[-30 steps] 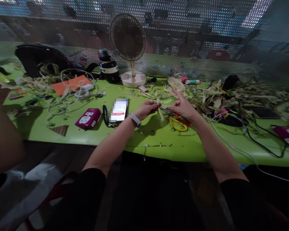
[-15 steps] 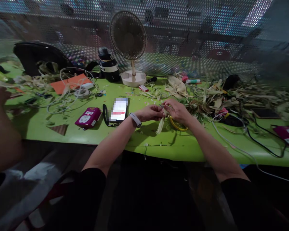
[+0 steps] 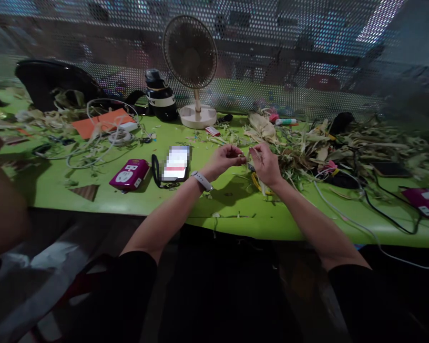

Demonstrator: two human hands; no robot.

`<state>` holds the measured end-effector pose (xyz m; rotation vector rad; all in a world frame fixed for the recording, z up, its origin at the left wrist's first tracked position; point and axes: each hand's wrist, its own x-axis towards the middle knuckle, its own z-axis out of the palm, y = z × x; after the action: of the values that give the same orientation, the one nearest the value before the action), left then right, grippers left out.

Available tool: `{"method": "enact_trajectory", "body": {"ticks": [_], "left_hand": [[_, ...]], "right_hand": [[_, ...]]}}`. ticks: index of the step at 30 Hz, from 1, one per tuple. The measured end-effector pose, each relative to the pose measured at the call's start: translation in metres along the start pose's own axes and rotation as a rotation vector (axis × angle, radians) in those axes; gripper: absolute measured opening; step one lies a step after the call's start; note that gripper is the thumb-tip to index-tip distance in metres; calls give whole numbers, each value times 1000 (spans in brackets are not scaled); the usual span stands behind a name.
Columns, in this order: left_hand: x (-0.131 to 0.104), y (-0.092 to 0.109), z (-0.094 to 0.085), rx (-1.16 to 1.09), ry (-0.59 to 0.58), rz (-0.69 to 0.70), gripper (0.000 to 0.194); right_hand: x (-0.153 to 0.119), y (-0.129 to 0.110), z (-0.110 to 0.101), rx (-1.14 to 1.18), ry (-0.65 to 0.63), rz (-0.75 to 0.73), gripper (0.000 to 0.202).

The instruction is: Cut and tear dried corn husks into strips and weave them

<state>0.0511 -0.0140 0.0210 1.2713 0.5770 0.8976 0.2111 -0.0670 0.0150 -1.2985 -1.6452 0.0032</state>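
Observation:
My left hand (image 3: 226, 161), with a pale watch band on its wrist, is closed in a pinch over the green table (image 3: 171, 202). Whatever lies at its fingertips is too small to make out. Just to the right, my right hand (image 3: 267, 164) has its fingers closed on a pale plant strip (image 3: 262, 186), whose end hangs below the palm. A small gap separates the two hands. Under the right hand lies a yellow-handled tool (image 3: 255, 179), partly hidden by the strip and the hand.
A heap of plant stalks (image 3: 307, 147) lies to the right, with cables running past it. Left of my hands are a phone (image 3: 177, 163), a magenta power socket (image 3: 129, 175) and an orange sheet (image 3: 103, 123). Behind stand a fan (image 3: 190, 52) and a bottle (image 3: 161, 102). Another person's arm (image 3: 5, 200) is at far left.
My hands have moved apart from where they met around the plant strip. The strip has shifted right with my right hand, and my left hand has opened a gap from it.

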Motion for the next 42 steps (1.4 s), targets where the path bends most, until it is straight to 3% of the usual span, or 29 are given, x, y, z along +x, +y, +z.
{"method": "enact_trajectory", "body": {"ticks": [6, 13, 31, 37, 42], "left_hand": [[-3, 3, 4, -96, 60, -57, 21], [-5, 4, 8, -96, 77, -133, 16], [-7, 2, 13, -30, 138, -3, 7], [-6, -2, 12, -88, 167, -26, 16], [-7, -2, 9, -97, 123, -84, 19]], "right_hand": [[0, 4, 3, 78, 36, 61, 40], [-1, -1, 3, 74, 64, 23, 37], [-4, -7, 4, 93, 25, 36, 40], [-4, -4, 7, 69, 45, 40, 43], [-3, -3, 5, 68, 57, 41, 42]]}}
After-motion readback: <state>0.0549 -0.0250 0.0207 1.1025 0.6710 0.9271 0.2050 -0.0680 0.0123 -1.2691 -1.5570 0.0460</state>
